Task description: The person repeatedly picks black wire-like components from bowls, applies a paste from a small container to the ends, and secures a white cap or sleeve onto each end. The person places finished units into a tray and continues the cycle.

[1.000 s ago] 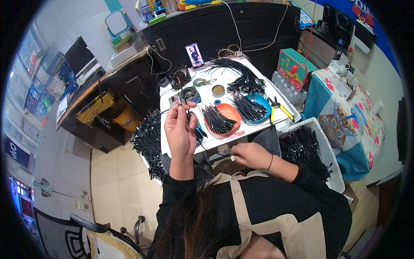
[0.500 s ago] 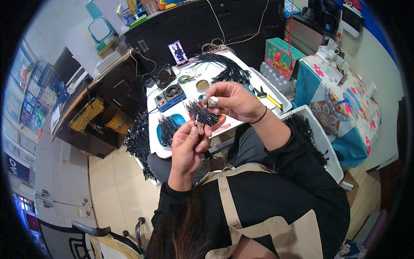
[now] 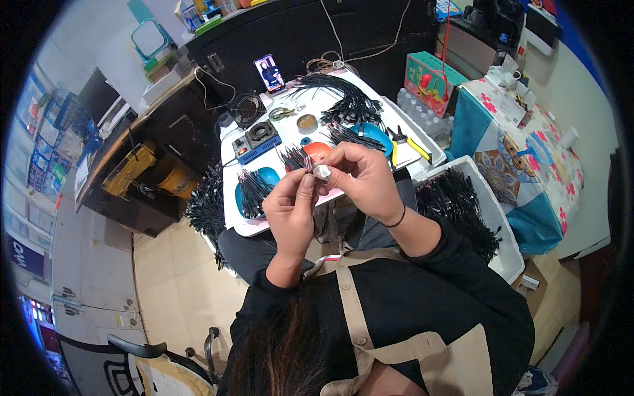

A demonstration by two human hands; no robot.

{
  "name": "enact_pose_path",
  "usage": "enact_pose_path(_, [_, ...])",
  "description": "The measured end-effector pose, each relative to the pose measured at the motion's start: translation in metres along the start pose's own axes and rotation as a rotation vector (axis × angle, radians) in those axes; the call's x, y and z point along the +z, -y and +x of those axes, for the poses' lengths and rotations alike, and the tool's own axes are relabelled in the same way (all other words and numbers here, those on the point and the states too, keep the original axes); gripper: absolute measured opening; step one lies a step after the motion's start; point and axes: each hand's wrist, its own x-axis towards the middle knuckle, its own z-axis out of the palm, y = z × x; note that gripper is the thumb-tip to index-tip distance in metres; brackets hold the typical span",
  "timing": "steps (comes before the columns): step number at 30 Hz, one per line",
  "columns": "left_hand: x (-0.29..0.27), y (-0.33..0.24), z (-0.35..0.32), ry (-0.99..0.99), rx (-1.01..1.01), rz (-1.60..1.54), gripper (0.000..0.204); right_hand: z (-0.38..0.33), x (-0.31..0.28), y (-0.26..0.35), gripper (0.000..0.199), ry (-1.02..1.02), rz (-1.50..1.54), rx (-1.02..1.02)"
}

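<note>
Over the near edge of the white table (image 3: pixel 246 228), my left hand (image 3: pixel 294 204) and my right hand (image 3: pixel 371 181) meet fingertip to fingertip. My left thumb and fingers pinch a thin wire, mostly hidden behind them. My right thumb, with a white wrap (image 3: pixel 321 172) at its tip, presses against its index finger at the same spot; what lies between is hidden. Just beyond are short black wires (image 3: pixel 294 158) by an orange bowl (image 3: pixel 318 151). More black wires (image 3: pixel 251 193) rest in a blue bowl (image 3: pixel 269 175) on the left, and others (image 3: pixel 350 136) by a second blue bowl (image 3: pixel 379 136).
A blue-and-black box device (image 3: pixel 259 144), a round tin (image 3: pixel 307 123), a lit phone (image 3: pixel 269 74) and yellow-handled pliers (image 3: pixel 417 149) occupy the table. Black cables (image 3: pixel 343 99) lie at its back. A white bin (image 3: pixel 505 241) of black wires stands at right; more wires (image 3: pixel 208 208) hang at left.
My right hand has come down and toward me to join my left fingertips. The left hand has shifted slightly. The orange bowl and right blue bowl now show more.
</note>
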Motion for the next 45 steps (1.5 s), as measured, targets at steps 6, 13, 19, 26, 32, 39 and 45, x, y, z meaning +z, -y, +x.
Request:
enact_pose_path(6, [-0.005, -0.003, -0.004, 0.067, -0.106, -0.075, 0.017, -0.003, -0.005, 0.005, 0.015, 0.028, 0.200, 0.107])
enact_pose_path(13, [-0.008, -0.004, -0.005, 0.069, -0.116, -0.135, 0.017, 0.002, -0.003, 0.002, 0.016, 0.054, 0.122, 0.109])
enact_pose_path(19, [-0.022, -0.001, 0.001, 0.113, -0.251, -0.340, 0.016, 0.009, 0.003, -0.021, 0.015, 0.250, 0.876, 0.424])
enact_pose_path(26, [-0.041, 0.004, 0.017, 0.167, -0.398, -0.352, 0.016, 0.029, -0.005, -0.024, 0.020, 0.242, 0.565, 0.457])
enact_pose_path(32, [-0.056, 0.019, 0.032, 0.181, -0.445, -0.279, 0.017, 0.054, -0.013, -0.054, 0.017, 0.293, 0.702, 0.639])
enact_pose_path(39, [-0.080, 0.037, 0.052, 0.157, -0.523, -0.146, 0.016, 0.081, -0.014, -0.090, 0.020, 0.361, 0.834, 0.838])
enact_pose_path(45, [-0.104, 0.038, 0.077, 0.076, -0.646, -0.168, 0.015, 0.254, -0.094, -0.170, 0.047, 0.669, -1.216, -0.150])
